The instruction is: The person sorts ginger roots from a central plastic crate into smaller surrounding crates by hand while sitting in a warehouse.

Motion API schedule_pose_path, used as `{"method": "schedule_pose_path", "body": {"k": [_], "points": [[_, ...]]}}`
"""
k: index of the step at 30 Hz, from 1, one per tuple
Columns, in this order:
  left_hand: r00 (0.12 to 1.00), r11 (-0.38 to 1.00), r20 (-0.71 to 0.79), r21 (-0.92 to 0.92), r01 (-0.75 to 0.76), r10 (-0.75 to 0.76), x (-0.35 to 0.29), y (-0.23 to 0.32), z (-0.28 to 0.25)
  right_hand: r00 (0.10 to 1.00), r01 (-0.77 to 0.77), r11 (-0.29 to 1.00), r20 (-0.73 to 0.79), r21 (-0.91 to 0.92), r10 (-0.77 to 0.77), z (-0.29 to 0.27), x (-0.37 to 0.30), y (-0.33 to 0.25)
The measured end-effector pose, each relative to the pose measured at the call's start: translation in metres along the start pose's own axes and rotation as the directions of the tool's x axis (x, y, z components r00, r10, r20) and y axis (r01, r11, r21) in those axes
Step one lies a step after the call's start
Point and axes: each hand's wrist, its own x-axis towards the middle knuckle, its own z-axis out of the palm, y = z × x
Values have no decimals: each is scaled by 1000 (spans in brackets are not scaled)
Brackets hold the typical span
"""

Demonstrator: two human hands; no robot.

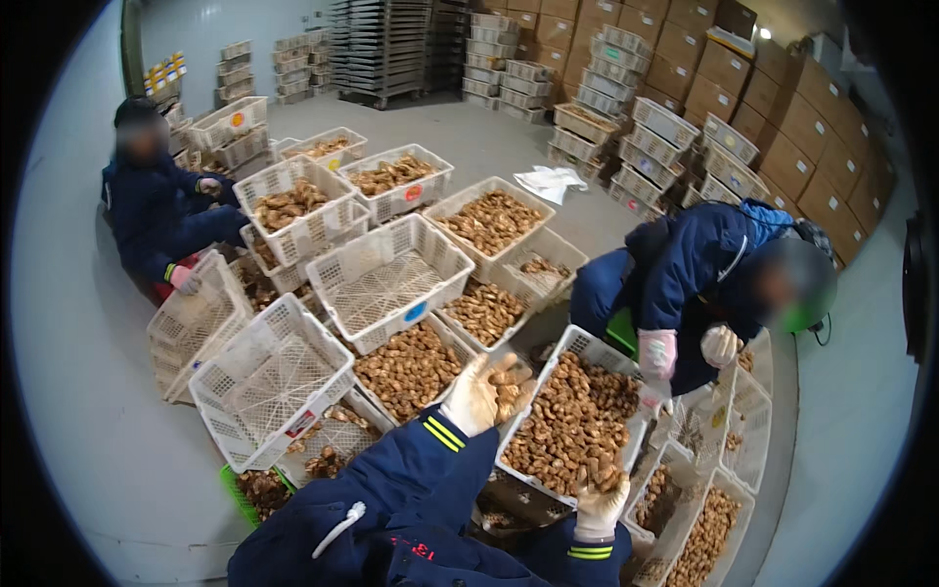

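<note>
My left hand (471,399), in a white glove, is raised just left of a white crate (638,445) full of small brown pieces (572,421) that look like mushrooms. Its fingers curl round several mushrooms (511,383). At the near right corner of the same crate is my right hand (599,511), also gloved, palm up, with a few mushrooms (606,476) in its fingers. Across the crate a co-worker (694,264) bends over with gloved hands. One of them, in a pink-cuffed glove (657,357), reaches to the crate's right edge.
An empty white crate (274,377) and another (391,284) rest tilted on filled ones to the left. Narrow crates (719,489) of mushrooms stand at the right. A second co-worker (156,196) sits at the far left. Cardboard boxes (782,161) and a tray rack (381,49) line the back.
</note>
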Motion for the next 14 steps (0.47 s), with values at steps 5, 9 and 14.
{"method": "schedule_pose_path", "body": {"k": [5, 9, 14], "points": [[665, 885, -585, 296, -358, 465, -8, 83, -101, 996, -61, 998, -62, -1, 61, -33, -29, 12], [700, 310, -334, 936, 166, 631, -132, 103, -254, 997, -48, 990, 53, -132, 55, -12, -57, 9], [570, -957, -821, 139, 255, 33, -343, 42, -191, 962, 82, 911, -206, -403, -178, 17, -94, -48]]}}
